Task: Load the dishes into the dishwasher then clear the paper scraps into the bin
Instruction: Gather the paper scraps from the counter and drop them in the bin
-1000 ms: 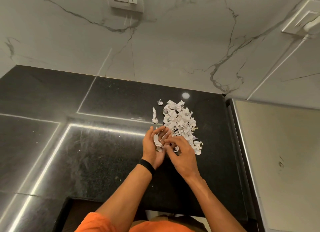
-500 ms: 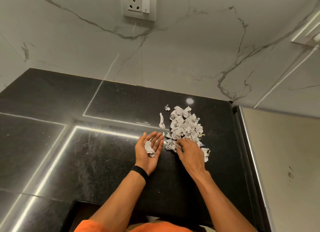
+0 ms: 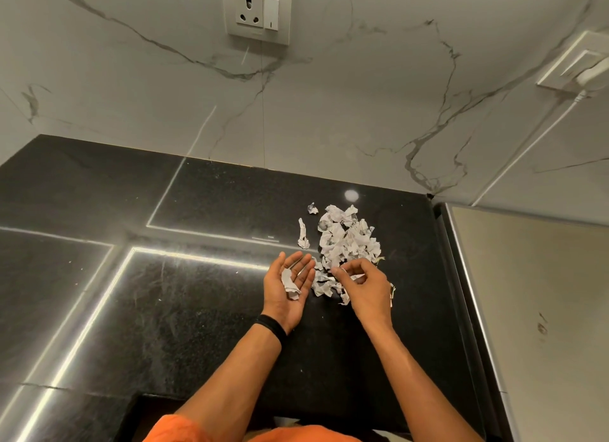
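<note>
Paper scraps (image 3: 346,240) partly beneath right hand (image 3: 365,290)

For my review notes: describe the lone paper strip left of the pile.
On the black counter, a heap of paper scraps sits near the right corner. Just left of it, beyond the left hand, lies the strip. It alone is long and narrow; its neighbours are crumpled lumps.

black countertop (image 3: 204,309) | marble wall (image 3: 362,95) | wall socket (image 3: 257,11)

Black countertop (image 3: 164,309) lies open left of the paper scraps (image 3: 346,240); marble wall (image 3: 329,112) behind, pale unit (image 3: 527,309) right.
</note>
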